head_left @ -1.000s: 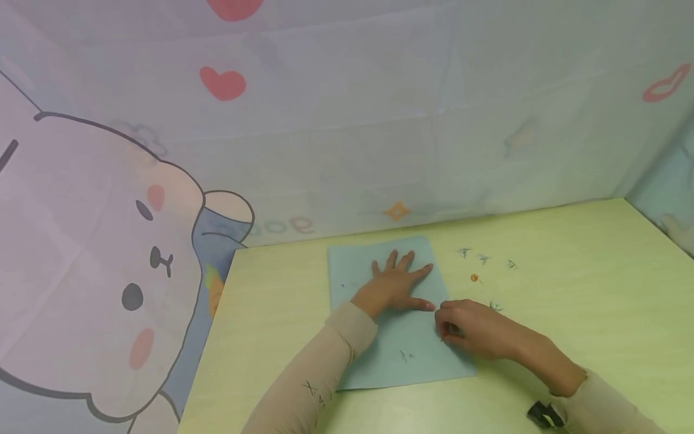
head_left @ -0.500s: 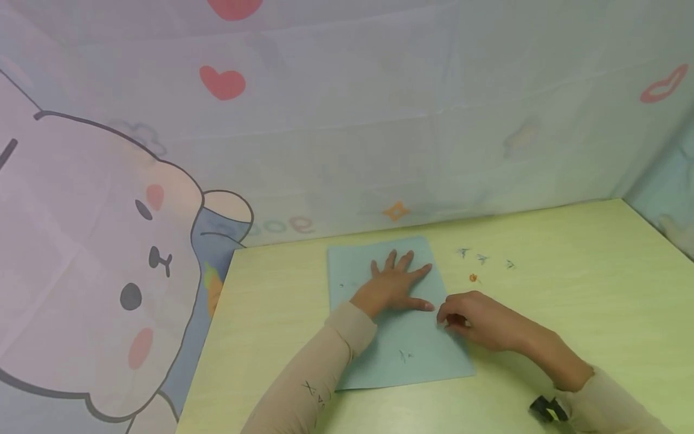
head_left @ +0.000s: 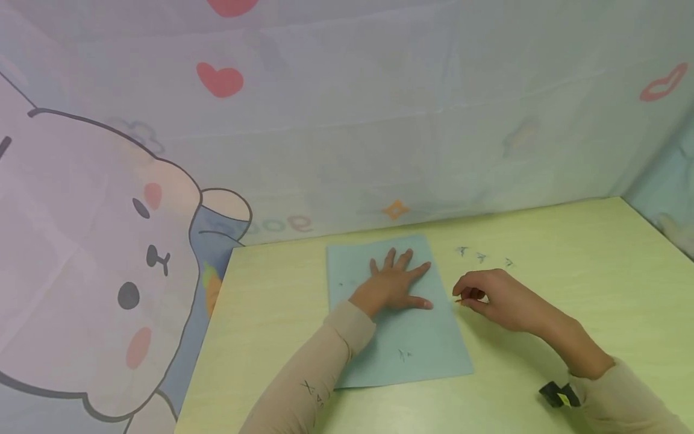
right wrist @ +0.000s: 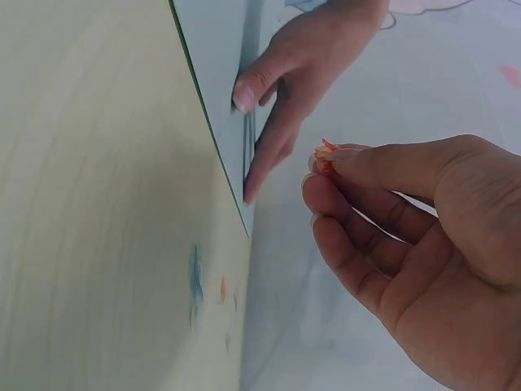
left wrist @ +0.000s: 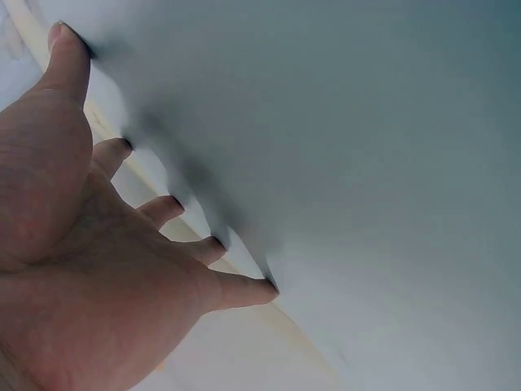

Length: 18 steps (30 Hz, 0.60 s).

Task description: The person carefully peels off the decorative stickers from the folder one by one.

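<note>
My left hand (head_left: 390, 288) lies with fingers spread on a light blue paper sheet (head_left: 434, 352), fingertips pressing on it in the left wrist view. Just off the sheet's right edge, my right hand (head_left: 504, 301) hovers over the table. Its thumb and fingers pinch a small orange-red piece (right wrist: 324, 155) with pointed tips, plainest in the right wrist view. Small dark marks (head_left: 404, 355) show near the sheet's lower edge. On the table in the right wrist view are a blue-green piece (right wrist: 195, 277) and another orange piece (right wrist: 223, 289), both hidden behind my right hand in the head view.
Several small blue-green pieces (head_left: 481, 257) lie on the pale yellow table (head_left: 585, 271) beyond my right hand. A black object (head_left: 558, 395) is at my right cuff. A printed cloth (head_left: 336, 120) hangs along the table's back and left sides.
My right hand has moved from the sheet's right edge to the right and farther back. The orange-red piece now shows at its fingertips. My left hand has stayed in place on the sheet.
</note>
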{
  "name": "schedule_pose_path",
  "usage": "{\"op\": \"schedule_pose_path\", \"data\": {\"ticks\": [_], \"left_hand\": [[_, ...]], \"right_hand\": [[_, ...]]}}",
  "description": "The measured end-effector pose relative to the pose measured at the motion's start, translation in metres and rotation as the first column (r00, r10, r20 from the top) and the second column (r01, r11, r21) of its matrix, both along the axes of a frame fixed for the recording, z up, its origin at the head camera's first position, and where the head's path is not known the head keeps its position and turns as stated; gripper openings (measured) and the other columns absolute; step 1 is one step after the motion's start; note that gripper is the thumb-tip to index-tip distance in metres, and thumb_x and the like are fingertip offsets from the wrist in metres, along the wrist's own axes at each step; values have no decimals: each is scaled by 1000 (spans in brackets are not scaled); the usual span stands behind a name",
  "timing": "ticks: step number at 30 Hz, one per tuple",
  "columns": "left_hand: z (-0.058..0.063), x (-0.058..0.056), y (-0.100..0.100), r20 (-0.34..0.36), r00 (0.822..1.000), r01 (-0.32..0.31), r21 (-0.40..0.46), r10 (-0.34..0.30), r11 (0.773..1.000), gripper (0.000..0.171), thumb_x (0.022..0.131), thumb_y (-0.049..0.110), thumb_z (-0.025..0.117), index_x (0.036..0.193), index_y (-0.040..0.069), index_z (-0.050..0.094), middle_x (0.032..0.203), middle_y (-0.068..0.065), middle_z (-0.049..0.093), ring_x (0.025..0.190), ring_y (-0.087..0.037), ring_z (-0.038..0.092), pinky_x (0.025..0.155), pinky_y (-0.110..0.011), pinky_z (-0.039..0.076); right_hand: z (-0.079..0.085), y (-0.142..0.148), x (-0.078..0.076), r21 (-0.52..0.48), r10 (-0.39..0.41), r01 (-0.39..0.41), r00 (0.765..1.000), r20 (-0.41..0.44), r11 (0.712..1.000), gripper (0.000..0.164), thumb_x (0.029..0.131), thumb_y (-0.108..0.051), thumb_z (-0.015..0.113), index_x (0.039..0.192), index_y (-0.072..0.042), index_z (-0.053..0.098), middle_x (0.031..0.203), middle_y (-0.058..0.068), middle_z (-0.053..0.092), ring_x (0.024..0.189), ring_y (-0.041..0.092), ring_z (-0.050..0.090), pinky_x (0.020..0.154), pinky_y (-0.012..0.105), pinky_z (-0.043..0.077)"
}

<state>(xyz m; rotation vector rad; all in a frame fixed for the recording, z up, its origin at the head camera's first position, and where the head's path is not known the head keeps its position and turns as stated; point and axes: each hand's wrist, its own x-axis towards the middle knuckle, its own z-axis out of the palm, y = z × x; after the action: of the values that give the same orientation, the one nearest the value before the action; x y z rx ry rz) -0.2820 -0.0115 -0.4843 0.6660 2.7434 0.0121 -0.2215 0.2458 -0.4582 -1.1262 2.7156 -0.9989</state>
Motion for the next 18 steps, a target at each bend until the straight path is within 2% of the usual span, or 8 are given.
{"op": "schedule_pose_path", "data": {"ticks": [9,14,18], "left_hand": [[1,-1,0,7,1000,8,5,-8,1000,94,93,78,58,170,44,17,179,-2,2,163,-39,-3,122,-74,12],[3,0,0,14,1000,8,5,-8,1000,94,94,78,58,170,43,17,179,-2,2,163,-39,-3,122,-74,12],[5,2,1,18,1000,2,7,-3,1000,94,93,77,59,170,42,18,179,-3,2,163,-38,-3,122,-73,12]], "right_hand": [[6,31,-12,-3,-149,149,987,-63,989,25,94,1,77,119,-2,75,93,-5,73,84,8,68,75,30,58],[3,51,-19,-6,-238,239,965,-109,971,15,94,0,78,107,-7,75,93,-4,74,82,12,69,73,31,57],[-3,63,-25,-2,-273,275,954,-122,961,15,94,1,78,98,-11,72,90,-3,72,80,11,67,71,30,55]]}}
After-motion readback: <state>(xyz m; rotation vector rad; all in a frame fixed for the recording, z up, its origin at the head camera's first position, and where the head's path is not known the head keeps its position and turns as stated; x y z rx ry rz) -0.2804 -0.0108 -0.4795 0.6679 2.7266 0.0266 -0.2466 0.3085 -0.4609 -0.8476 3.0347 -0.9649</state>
